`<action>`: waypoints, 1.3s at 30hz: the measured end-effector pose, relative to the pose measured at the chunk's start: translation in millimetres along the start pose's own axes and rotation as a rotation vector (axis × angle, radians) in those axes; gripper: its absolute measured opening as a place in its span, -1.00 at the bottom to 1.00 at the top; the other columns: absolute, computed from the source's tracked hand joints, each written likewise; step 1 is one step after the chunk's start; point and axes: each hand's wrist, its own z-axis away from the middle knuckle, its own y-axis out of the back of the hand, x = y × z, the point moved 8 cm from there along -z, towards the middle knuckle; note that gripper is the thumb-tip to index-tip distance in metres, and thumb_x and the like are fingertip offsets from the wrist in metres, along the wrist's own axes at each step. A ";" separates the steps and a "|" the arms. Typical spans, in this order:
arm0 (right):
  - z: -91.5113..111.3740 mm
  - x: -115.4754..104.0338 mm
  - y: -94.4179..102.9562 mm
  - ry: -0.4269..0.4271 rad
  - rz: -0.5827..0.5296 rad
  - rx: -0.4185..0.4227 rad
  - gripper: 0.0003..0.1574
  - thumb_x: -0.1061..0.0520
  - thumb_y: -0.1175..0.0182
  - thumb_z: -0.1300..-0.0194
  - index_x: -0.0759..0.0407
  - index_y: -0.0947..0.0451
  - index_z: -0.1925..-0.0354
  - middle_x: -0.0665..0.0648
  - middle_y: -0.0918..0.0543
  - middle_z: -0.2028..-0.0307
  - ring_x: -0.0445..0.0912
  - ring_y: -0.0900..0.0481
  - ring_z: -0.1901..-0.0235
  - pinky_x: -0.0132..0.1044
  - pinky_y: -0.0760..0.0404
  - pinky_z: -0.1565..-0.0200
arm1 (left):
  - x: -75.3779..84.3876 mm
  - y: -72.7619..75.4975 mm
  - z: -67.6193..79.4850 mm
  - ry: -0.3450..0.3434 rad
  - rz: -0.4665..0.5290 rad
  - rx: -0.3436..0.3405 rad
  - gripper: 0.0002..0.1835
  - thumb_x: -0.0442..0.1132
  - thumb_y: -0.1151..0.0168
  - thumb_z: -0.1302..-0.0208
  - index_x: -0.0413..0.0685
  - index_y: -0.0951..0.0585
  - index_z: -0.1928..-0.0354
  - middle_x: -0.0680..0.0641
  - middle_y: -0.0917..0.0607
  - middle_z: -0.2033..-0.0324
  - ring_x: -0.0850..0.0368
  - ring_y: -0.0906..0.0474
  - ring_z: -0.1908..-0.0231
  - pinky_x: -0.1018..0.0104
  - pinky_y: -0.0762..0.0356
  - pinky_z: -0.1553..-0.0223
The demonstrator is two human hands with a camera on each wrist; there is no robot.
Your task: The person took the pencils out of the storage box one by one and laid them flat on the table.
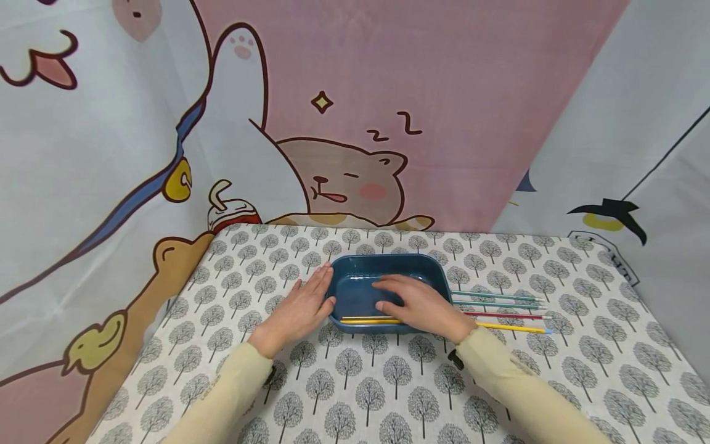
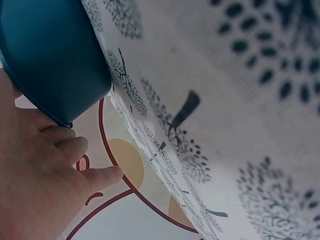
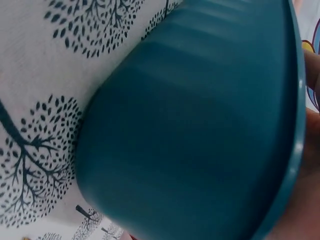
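A dark teal rectangular tray [image 1: 355, 262] stands on the tree-print cloth in the head view. A yellow pencil-like stick [image 1: 368, 320] lies along its near wall, its right part hidden under my right hand. My left hand [image 1: 302, 308] rests at the tray's left end, fingers fairly straight, thumb near the rim; in the left wrist view a fingertip stretches past the tray [image 2: 60, 55]. Over the tray's right half is my right hand [image 1: 421, 305], fingers spread and slightly bent. Whether it touches the stick cannot be told; the tray's wall [image 3: 190, 130] hides most of it in the right wrist view.
Right of the tray lie thin teal sticks [image 1: 499, 303], a red stick [image 1: 510, 315] and a yellow pencil [image 1: 513, 327] with a bluish end. A printed cloth [image 1: 444, 92] hangs behind the table. Another cloth hangs at the left side.
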 end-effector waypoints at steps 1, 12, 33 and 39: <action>-1.1 0.3 -1.6 0.000 -0.004 -0.006 -0.35 -0.20 -0.20 -0.52 0.03 -0.51 -0.42 0.20 -0.43 -0.46 0.14 -0.39 -0.43 0.17 -0.43 -0.37 | -0.3 -0.4 -0.3 0.001 -0.003 -0.001 -0.28 0.07 0.18 -0.66 -0.17 -0.02 -0.64 -0.14 -0.01 -0.64 -0.04 0.05 -0.60 -0.30 -0.09 -0.49; -13.5 -0.5 -14.3 0.019 -0.044 -0.071 -0.47 -0.14 -0.25 -0.50 0.01 -0.61 -0.31 0.05 -0.64 -0.23 -0.01 -0.59 -0.22 0.04 -0.61 -0.19 | -1.5 -2.8 -1.5 -0.003 0.000 -0.002 -0.27 0.06 0.17 -0.66 -0.19 0.00 -0.64 -0.17 -0.02 -0.63 -0.08 0.02 -0.59 -0.31 -0.11 -0.48; -28.5 3.0 -32.3 -0.003 -0.078 -0.221 -0.60 -0.02 -0.36 -0.43 0.09 -0.71 -0.15 -0.08 -0.77 0.11 -0.23 -0.69 0.17 -0.19 -0.69 0.09 | -0.6 -1.6 -0.7 0.001 0.018 0.010 -0.28 0.03 0.14 -0.66 -0.20 -0.02 -0.64 -0.16 -0.02 -0.63 -0.11 -0.01 -0.59 -0.31 -0.12 -0.48; -30.5 2.7 -34.8 0.004 -0.087 -0.272 -0.66 0.08 -0.39 -0.39 0.11 -0.73 -0.09 -0.18 -0.69 0.34 -0.28 -0.61 0.34 -0.27 -0.64 0.24 | -0.6 -1.6 -1.0 -0.008 0.020 0.016 -0.28 0.02 0.13 -0.66 -0.22 -0.03 -0.64 -0.17 -0.01 -0.63 -0.13 -0.01 -0.59 -0.33 -0.11 -0.47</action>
